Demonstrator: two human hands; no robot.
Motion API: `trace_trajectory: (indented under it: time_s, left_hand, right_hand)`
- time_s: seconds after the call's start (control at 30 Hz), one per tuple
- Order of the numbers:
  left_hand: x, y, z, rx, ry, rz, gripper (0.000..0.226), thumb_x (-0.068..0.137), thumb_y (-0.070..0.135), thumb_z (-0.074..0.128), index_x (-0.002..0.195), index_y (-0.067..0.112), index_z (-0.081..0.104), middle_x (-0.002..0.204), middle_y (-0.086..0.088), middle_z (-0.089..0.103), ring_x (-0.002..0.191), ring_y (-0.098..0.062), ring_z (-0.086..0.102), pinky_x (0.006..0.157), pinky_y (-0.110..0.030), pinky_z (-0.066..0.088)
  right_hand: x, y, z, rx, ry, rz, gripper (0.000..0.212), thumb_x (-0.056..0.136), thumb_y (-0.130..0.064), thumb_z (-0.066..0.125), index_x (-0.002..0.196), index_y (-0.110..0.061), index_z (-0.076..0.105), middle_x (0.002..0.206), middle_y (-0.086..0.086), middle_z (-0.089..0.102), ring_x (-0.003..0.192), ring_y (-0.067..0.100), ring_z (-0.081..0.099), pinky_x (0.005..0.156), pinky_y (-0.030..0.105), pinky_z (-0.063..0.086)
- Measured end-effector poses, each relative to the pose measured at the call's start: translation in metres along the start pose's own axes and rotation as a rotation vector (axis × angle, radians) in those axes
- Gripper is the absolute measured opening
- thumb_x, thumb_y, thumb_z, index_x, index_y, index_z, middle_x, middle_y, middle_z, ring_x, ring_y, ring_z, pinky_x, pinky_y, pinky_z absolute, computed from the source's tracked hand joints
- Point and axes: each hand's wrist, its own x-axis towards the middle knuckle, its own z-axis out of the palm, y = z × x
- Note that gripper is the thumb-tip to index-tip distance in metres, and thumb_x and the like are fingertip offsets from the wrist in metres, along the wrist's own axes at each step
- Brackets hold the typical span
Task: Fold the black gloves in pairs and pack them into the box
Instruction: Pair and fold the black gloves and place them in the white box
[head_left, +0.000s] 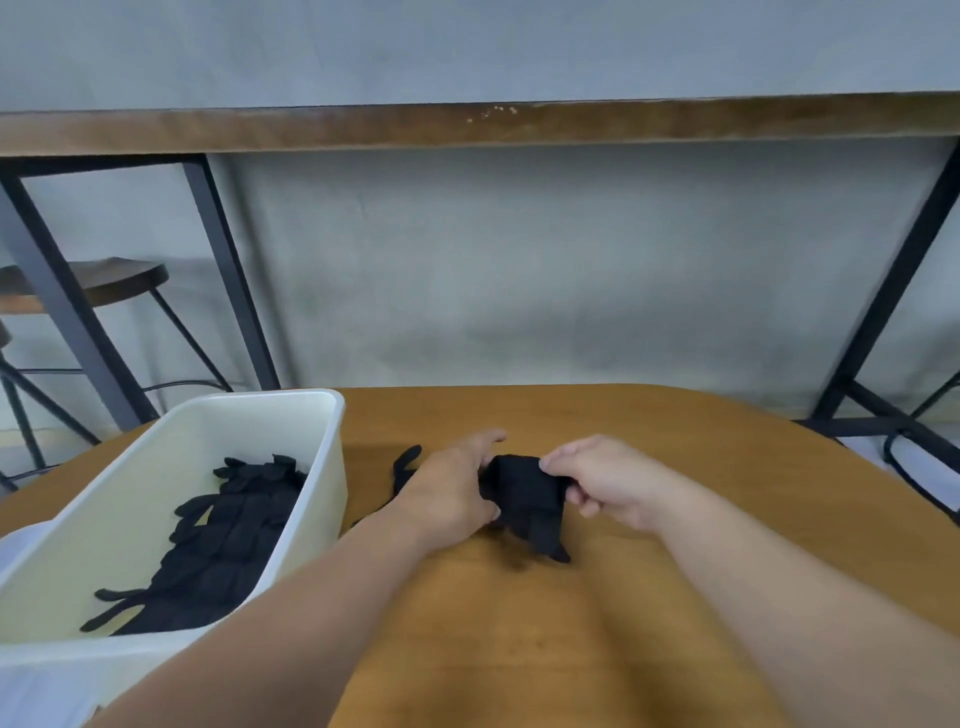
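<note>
A bunched pair of black gloves is held just above the wooden table, between both hands. My left hand grips its left side and my right hand pinches its top right edge. A glove finger hangs down toward the table at the bundle's lower right. Another black glove lies on the table behind my left hand, mostly hidden by it. The white box stands at the left with several folded black gloves stacked along its right side.
White cloth or paper lies by the box's near left corner. Beyond the table's far edge stand a black metal frame under a wooden shelf, a wooden stool at the left, and a grey wall.
</note>
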Motion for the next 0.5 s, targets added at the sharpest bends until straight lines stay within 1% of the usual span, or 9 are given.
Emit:
trace_trajectory:
  time_s: [0.07, 0.13, 0.2, 0.27, 0.33, 0.4, 0.43, 0.47, 0.5]
  left_hand:
    - [-0.009, 0.009, 0.002, 0.074, -0.036, 0.077, 0.091, 0.078, 0.011, 0.077, 0.147, 0.039, 0.026, 0.133, 0.008, 0.046, 0.111, -0.017, 0.057, 0.096, -0.031, 0.05]
    - [-0.014, 0.015, 0.003, 0.1, -0.015, 0.142, 0.086, 0.077, 0.016, 0.079, 0.145, 0.039, 0.031, 0.132, 0.011, 0.046, 0.112, -0.017, 0.056, 0.096, -0.03, 0.049]
    - [-0.021, 0.025, 0.003, 0.135, 0.042, 0.237, 0.063, 0.082, 0.021, 0.075, 0.136, 0.035, 0.046, 0.124, 0.013, 0.051, 0.108, -0.014, 0.057, 0.09, -0.023, 0.047]
    - [-0.028, 0.036, 0.002, 0.162, 0.117, 0.315, 0.038, 0.09, 0.025, 0.065, 0.127, 0.031, 0.058, 0.121, 0.015, 0.055, 0.105, -0.012, 0.058, 0.086, -0.019, 0.045]
    - [-0.034, 0.048, -0.002, 0.106, 0.157, 0.345, 0.022, 0.096, 0.029, 0.057, 0.115, 0.026, 0.068, 0.118, 0.016, 0.06, 0.098, -0.011, 0.06, 0.086, -0.026, 0.051]
    - [-0.039, 0.061, -0.007, 0.038, 0.164, 0.327, 0.02, 0.097, 0.033, 0.054, 0.099, 0.023, 0.072, 0.1, 0.012, 0.066, 0.086, -0.011, 0.062, 0.079, -0.034, 0.054]
    - [-0.041, 0.067, -0.01, 0.001, 0.154, 0.295, 0.02, 0.097, 0.034, 0.054, 0.094, 0.025, 0.071, 0.088, 0.013, 0.066, 0.078, -0.009, 0.062, 0.072, -0.031, 0.054]
    - [-0.043, 0.072, -0.013, -0.034, 0.139, 0.261, 0.018, 0.097, 0.036, 0.055, 0.09, 0.029, 0.07, 0.074, 0.015, 0.065, 0.068, -0.005, 0.06, 0.064, -0.025, 0.052]
    - [-0.044, 0.077, -0.015, -0.059, 0.115, 0.227, 0.017, 0.097, 0.036, 0.055, 0.087, 0.033, 0.068, 0.062, 0.018, 0.061, 0.059, -0.002, 0.057, 0.056, -0.021, 0.046]
  right_hand:
    - [-0.016, -0.003, -0.008, 0.13, -0.003, 0.045, 0.015, 0.096, -0.013, 0.058, 0.106, -0.003, 0.065, 0.07, 0.005, 0.052, 0.048, 0.012, 0.039, 0.041, 0.022, 0.023]
    - [-0.028, -0.006, -0.01, 0.21, -0.018, 0.072, 0.019, 0.096, -0.011, 0.058, 0.11, 0.0, 0.063, 0.071, 0.006, 0.05, 0.047, 0.011, 0.037, 0.041, 0.021, 0.022]
    - [-0.04, -0.006, -0.014, 0.251, -0.024, 0.082, 0.023, 0.096, -0.011, 0.058, 0.113, 0.004, 0.062, 0.071, 0.006, 0.048, 0.048, 0.011, 0.036, 0.041, 0.021, 0.021]
    - [-0.051, -0.005, -0.018, 0.247, -0.015, 0.087, 0.021, 0.096, -0.011, 0.056, 0.111, 0.002, 0.064, 0.069, 0.005, 0.049, 0.048, 0.01, 0.035, 0.041, 0.021, 0.021]
    - [-0.062, -0.002, -0.023, 0.227, -0.006, 0.083, 0.019, 0.097, -0.011, 0.052, 0.101, 0.001, 0.067, 0.065, 0.003, 0.05, 0.048, 0.009, 0.034, 0.04, 0.02, 0.02]
    - [-0.071, 0.0, -0.028, 0.208, 0.011, 0.061, 0.02, 0.098, -0.014, 0.05, 0.093, -0.003, 0.066, 0.067, 0.003, 0.052, 0.048, 0.01, 0.034, 0.043, 0.022, 0.021]
    - [-0.075, 0.0, -0.032, 0.184, 0.033, 0.036, 0.023, 0.098, -0.021, 0.051, 0.093, -0.005, 0.066, 0.074, 0.007, 0.056, 0.049, 0.011, 0.035, 0.045, 0.023, 0.022]
    - [-0.078, -0.001, -0.035, 0.135, 0.067, 0.003, 0.029, 0.098, -0.032, 0.053, 0.096, -0.006, 0.067, 0.085, 0.012, 0.063, 0.05, 0.012, 0.037, 0.046, 0.024, 0.024]
    - [-0.082, -0.002, -0.037, 0.085, 0.108, -0.04, 0.04, 0.095, -0.046, 0.054, 0.1, -0.009, 0.068, 0.099, 0.015, 0.067, 0.052, 0.014, 0.038, 0.047, 0.025, 0.026]
